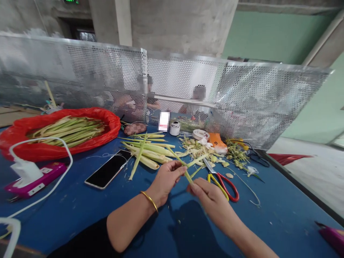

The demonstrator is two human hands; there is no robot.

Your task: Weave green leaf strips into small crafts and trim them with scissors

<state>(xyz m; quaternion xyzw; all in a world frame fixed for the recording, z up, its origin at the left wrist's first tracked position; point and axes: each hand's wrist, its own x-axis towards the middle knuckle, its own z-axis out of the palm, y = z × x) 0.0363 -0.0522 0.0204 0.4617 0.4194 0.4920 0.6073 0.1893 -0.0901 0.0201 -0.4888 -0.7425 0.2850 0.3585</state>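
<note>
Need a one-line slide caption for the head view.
Left hand and right hand pinch a green leaf strip above the blue table, scissors and phone nearby.

On the counter (80, 215), a phone (107, 169) lies left of the left hand (165, 179), scissors (224, 182) just right of the right hand (208, 195), a stalk (185, 169) spans between both hands, loose stalks (147, 148) lie beyond them, a bag (53, 148) farther left, and a perforated screen (188, 82) behind all.

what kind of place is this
Likely a shared handicraft workshop: left hand and right hand hold a leaf strip over a blue worktable littered with stalks and scissors; a perforated metal divider screens other people.
</note>
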